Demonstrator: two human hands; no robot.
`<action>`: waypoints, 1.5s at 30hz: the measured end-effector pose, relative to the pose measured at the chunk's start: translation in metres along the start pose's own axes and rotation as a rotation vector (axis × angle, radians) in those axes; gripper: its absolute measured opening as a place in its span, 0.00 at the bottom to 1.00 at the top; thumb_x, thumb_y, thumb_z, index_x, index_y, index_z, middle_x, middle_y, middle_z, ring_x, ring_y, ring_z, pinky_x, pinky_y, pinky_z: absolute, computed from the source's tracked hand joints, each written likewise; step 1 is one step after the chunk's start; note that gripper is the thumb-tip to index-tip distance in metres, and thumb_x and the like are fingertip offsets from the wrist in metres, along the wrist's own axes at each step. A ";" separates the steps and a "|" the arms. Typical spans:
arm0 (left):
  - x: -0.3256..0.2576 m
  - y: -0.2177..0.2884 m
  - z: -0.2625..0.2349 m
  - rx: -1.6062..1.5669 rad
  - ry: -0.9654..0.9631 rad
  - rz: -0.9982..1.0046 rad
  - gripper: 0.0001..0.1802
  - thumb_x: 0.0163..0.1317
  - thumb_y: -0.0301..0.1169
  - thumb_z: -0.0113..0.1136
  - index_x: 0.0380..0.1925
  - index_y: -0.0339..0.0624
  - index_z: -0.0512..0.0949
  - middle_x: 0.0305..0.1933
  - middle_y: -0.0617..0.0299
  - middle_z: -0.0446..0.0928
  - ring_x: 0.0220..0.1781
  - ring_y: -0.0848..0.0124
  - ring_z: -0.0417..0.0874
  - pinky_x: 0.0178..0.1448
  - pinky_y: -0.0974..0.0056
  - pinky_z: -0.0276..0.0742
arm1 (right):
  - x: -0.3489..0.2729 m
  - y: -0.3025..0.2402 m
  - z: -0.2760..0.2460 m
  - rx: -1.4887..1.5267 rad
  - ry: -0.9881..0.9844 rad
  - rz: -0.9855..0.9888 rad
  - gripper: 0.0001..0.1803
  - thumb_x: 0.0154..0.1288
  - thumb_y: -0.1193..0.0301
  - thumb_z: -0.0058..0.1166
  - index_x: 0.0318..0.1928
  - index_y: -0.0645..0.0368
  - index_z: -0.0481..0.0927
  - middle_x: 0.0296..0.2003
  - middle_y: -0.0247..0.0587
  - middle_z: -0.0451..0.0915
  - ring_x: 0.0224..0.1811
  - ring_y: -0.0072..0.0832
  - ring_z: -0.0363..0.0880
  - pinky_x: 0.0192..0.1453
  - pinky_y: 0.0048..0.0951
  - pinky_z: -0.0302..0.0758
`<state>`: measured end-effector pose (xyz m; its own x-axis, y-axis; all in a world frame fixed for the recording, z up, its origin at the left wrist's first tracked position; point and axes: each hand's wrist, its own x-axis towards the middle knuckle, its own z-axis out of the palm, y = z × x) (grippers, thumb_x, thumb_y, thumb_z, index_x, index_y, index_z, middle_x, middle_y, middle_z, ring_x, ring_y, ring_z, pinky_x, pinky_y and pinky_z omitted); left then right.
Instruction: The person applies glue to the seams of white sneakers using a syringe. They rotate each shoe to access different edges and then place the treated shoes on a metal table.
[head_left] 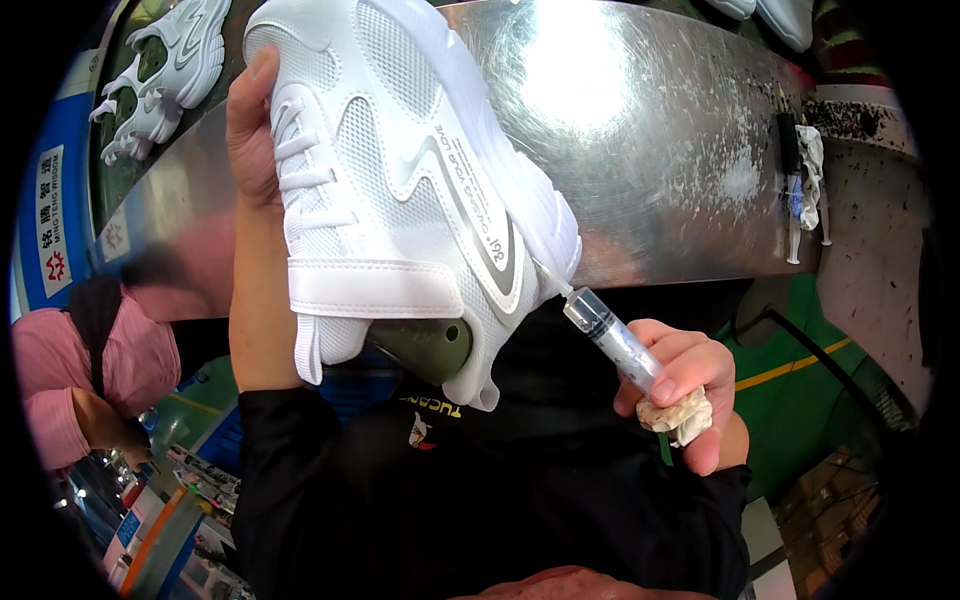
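Observation:
A white mesh sneaker (390, 190) with a strap across its ankle is held up before me, its sole facing right. My left hand (255, 125) grips it near the toe, with most of the fingers hidden behind the shoe. A dark green shoe last (425, 348) fills its opening. Closed around a clear syringe (615, 345) is my right hand (690, 375). The syringe's tip is at the sneaker's heel, by the edge of the sole; whether it touches I cannot tell. A crumpled whitish cloth (680, 415) is pressed in the same hand, at the syringe's rear end.
A scuffed metal table (660, 130) spreads behind the shoe. On its right lie a black-handled tool (788, 145), another syringe (796, 215) and a crumpled white cloth (810, 165). More white sneakers (165, 75) stand at the far left. A person in a pink top (95, 360) is at the left.

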<state>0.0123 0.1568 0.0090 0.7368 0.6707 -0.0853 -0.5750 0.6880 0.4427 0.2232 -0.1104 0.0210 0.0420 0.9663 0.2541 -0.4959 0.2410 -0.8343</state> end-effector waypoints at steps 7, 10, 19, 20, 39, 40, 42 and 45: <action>-0.002 0.014 -0.009 0.198 0.190 -0.048 0.29 0.61 0.48 0.49 0.54 0.38 0.72 0.51 0.52 0.77 0.49 0.57 0.80 0.57 0.52 0.75 | -0.009 0.005 -0.006 -0.025 -0.001 -0.030 0.34 0.48 0.46 0.66 0.43 0.64 0.78 0.29 0.37 0.82 0.24 0.26 0.72 0.29 0.27 0.61; -0.008 0.020 -0.013 0.257 0.244 -0.050 0.29 0.61 0.48 0.50 0.55 0.38 0.71 0.53 0.51 0.76 0.51 0.57 0.80 0.59 0.51 0.73 | -0.011 0.008 -0.007 -0.034 0.002 -0.041 0.33 0.47 0.48 0.67 0.43 0.64 0.78 0.30 0.37 0.83 0.25 0.25 0.73 0.30 0.27 0.61; -0.068 0.035 -0.010 0.441 0.500 -0.048 0.32 0.61 0.42 0.51 0.59 0.30 0.63 0.56 0.44 0.72 0.56 0.53 0.76 0.62 0.51 0.71 | -0.001 0.016 -0.013 -0.119 -0.062 -0.045 0.32 0.46 0.52 0.69 0.44 0.64 0.78 0.32 0.35 0.83 0.27 0.26 0.76 0.31 0.26 0.62; -0.079 0.038 -0.011 0.506 0.536 -0.034 0.31 0.62 0.42 0.49 0.59 0.32 0.64 0.56 0.46 0.72 0.56 0.54 0.76 0.62 0.52 0.71 | 0.002 0.017 -0.013 -0.133 -0.068 -0.052 0.31 0.46 0.52 0.69 0.43 0.64 0.78 0.32 0.35 0.83 0.27 0.26 0.76 0.31 0.26 0.63; -0.216 -0.033 0.014 0.371 0.610 -0.205 0.39 0.48 0.25 0.63 0.61 0.26 0.58 0.59 0.45 0.69 0.60 0.55 0.74 0.65 0.52 0.68 | 0.020 0.022 0.010 -0.362 -0.068 -0.057 0.26 0.43 0.60 0.72 0.41 0.61 0.79 0.32 0.34 0.83 0.24 0.26 0.75 0.29 0.25 0.62; -0.214 -0.042 0.020 0.350 0.574 -0.207 0.40 0.48 0.26 0.63 0.61 0.26 0.57 0.59 0.45 0.69 0.61 0.55 0.73 0.66 0.52 0.66 | 0.020 0.021 0.011 -0.368 -0.063 -0.054 0.26 0.43 0.60 0.72 0.41 0.61 0.79 0.31 0.34 0.83 0.24 0.26 0.75 0.29 0.25 0.62; -0.212 -0.055 0.024 0.299 0.556 -0.232 0.43 0.45 0.26 0.65 0.62 0.27 0.56 0.61 0.45 0.68 0.63 0.55 0.70 0.68 0.53 0.62 | 0.020 0.020 0.013 -0.377 -0.061 -0.039 0.27 0.42 0.60 0.72 0.41 0.61 0.79 0.31 0.33 0.83 0.24 0.26 0.75 0.29 0.26 0.63; -0.193 -0.072 0.035 0.218 0.466 -0.242 0.48 0.43 0.25 0.65 0.65 0.29 0.52 0.65 0.46 0.63 0.66 0.56 0.67 0.69 0.53 0.60 | 0.022 0.016 0.016 -0.399 -0.065 -0.040 0.27 0.41 0.59 0.73 0.41 0.61 0.79 0.30 0.33 0.82 0.24 0.26 0.74 0.28 0.26 0.63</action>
<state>-0.0760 -0.0326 0.0251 0.5750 0.5868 -0.5702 -0.2862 0.7971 0.5317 0.2021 -0.0869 0.0212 -0.0071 0.9507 0.3101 -0.1193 0.3071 -0.9442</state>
